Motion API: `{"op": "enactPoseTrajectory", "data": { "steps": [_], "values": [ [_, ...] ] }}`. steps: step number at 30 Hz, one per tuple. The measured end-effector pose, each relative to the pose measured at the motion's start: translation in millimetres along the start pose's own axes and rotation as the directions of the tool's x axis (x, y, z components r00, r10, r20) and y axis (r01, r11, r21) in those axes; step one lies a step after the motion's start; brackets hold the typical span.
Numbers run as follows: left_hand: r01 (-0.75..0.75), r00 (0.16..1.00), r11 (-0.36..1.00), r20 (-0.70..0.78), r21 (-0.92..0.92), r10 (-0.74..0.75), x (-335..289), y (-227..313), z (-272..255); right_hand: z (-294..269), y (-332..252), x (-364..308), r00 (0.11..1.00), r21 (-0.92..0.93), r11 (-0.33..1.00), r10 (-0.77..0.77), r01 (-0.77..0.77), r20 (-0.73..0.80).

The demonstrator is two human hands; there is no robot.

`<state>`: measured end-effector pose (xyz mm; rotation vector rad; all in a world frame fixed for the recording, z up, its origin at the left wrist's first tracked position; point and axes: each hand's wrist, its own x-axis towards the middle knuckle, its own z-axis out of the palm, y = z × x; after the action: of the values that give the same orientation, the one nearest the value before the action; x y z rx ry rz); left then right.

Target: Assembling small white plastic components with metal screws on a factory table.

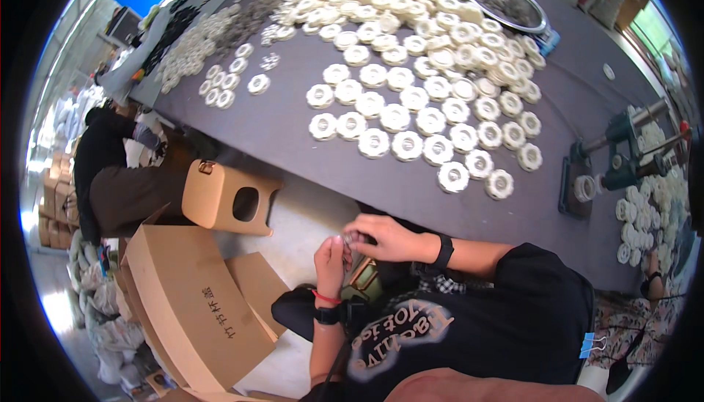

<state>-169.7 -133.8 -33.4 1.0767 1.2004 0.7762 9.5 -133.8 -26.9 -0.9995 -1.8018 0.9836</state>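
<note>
My left hand (331,264) and my right hand (392,236) meet just off the near edge of the grey-covered table (286,145), above my lap. Fingertips of both are pinched together around something small and greyish, too small to name. A dark band circles each wrist, and a red cord is on the left one. Beyond the hands, white scalloped round pieces (396,117) lie in loose rows on the table, with a large heap of the same kind behind them.
A round metal-rimmed bowl (539,21) holds small grey parts. At right stands a green hand press (620,145), with more white pieces by it. Smaller rings (224,82) lie at left. A tan stool (213,200), an open cardboard box (191,292) and another person (110,160) are left.
</note>
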Motion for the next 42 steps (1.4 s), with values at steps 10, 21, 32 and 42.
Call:
{"op": "enactPoseTrajectory", "data": {
  "steps": [10,21,32,42],
  "values": [
    [0.373,0.873,0.885,0.427,-0.278,-0.234,29.6,15.2,109.6,-98.5,1.5,-72.7,0.865,0.076,0.974,0.224,-0.213,-0.449],
    [0.649,0.753,0.384,0.626,-0.657,-0.202,108.0,57.7,99.9,-180.4,53.5,3.0,0.756,-0.409,0.748,0.183,-0.522,-0.629],
    [0.228,0.760,0.883,0.642,-0.409,0.102,152.7,96.5,99.9,-141.4,-16.5,42.1,0.683,0.196,0.833,0.540,-0.518,-0.491],
    [0.448,0.745,0.765,0.666,-0.463,-0.033,172.3,94.8,10.9,-76.4,-22.1,87.1,0.726,-0.043,0.909,0.303,-0.415,-0.618]
  ]
}}
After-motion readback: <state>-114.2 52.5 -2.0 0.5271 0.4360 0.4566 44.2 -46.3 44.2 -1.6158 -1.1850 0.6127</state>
